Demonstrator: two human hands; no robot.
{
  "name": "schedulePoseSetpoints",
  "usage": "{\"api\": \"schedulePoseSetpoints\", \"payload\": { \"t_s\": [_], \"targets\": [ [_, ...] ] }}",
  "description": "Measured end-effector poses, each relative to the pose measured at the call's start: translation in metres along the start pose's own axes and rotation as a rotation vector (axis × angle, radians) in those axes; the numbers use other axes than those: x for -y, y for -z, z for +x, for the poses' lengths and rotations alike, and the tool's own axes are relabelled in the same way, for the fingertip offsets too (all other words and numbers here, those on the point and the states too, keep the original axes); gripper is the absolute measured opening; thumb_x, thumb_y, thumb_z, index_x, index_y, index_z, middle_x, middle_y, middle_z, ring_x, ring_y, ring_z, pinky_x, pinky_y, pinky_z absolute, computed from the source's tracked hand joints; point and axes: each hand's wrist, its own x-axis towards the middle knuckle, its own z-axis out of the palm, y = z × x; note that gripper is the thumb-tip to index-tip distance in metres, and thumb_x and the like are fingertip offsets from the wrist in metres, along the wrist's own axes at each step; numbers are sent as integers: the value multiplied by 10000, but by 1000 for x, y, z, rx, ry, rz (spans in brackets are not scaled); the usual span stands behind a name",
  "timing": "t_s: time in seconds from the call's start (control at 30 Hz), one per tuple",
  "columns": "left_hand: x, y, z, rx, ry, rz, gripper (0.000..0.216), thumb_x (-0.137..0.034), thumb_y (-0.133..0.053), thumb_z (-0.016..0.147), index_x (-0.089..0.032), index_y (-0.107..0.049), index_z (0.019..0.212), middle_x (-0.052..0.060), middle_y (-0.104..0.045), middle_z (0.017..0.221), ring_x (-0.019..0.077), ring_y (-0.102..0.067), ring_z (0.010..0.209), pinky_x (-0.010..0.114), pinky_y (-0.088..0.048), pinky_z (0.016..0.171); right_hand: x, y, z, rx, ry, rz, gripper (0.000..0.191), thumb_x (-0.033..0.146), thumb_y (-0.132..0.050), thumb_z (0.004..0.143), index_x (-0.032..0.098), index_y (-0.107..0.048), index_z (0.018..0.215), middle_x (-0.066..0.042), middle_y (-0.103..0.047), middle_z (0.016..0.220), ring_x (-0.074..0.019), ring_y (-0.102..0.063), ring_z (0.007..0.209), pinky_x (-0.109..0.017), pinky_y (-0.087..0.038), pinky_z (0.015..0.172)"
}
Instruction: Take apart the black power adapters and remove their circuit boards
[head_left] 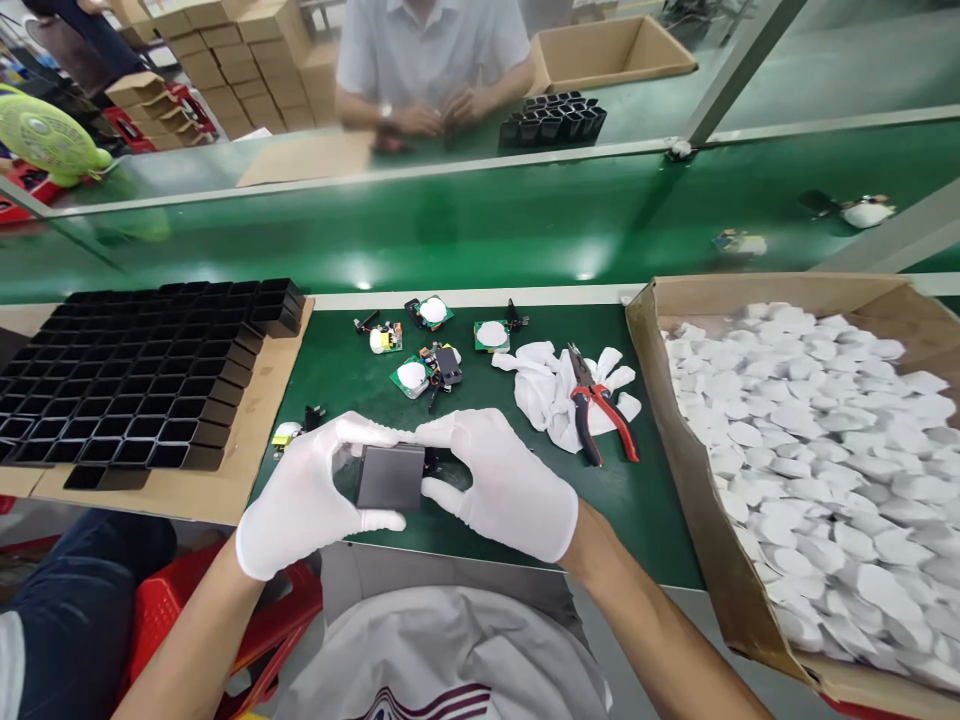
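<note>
A dark, box-shaped plastic case [391, 478] is held just above the front of the green bench. My left hand [304, 500], in a white glove, grips it from the left with thumb below and fingers along the top. From the right, my gloved right hand [501, 480] closes thumb and fingers round the case's right end. A small black part [430, 462] shows between those fingers; whether it is joined to the case I cannot tell. Left of my left hand lies a circuit board with a yellow part [286, 436].
Several circuit boards with white discs [412, 376] lie beyond my hands. Red-handled pliers [592, 405] rest on white gloves [546, 385]. Rows of black cases [150, 380] stand left on cardboard. A carton [679, 440] of white pieces stands right. A person [435, 60] sits opposite, beyond the green conveyor [450, 235].
</note>
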Motion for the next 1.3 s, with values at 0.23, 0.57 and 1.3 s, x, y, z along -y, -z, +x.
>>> {"api": "schedulePoseSetpoints", "payload": {
  "t_s": [0.23,0.57,1.3],
  "targets": [
    [0,0,-3,16,60,-107,585,-175,-1008,599,-266,-763,1122,71,-802,1193,304,-768,1140,479,-670,1001,0,-8,6,-20,-182,190,235,141,-707,855,226,-671,1071,-12,-768,951,-185,-727,829,-313,-568,778],
    [13,-8,-5,59,24,-236,583,-198,-1011,638,-275,-779,1167,85,-764,1252,290,-746,1191,453,-643,1046,3,-4,7,-42,-228,267,167,117,-653,776,228,-582,879,63,-612,698,-113,-524,594,-241,-431,606],
    [30,-34,-13,-101,91,-67,540,-226,-946,685,-230,-683,1156,76,-757,1213,292,-768,1142,465,-650,1005,-30,40,-30,-392,-341,-475,141,271,-683,966,183,-783,1012,-94,-795,923,-283,-730,828,-415,-528,795]
  ]
}}
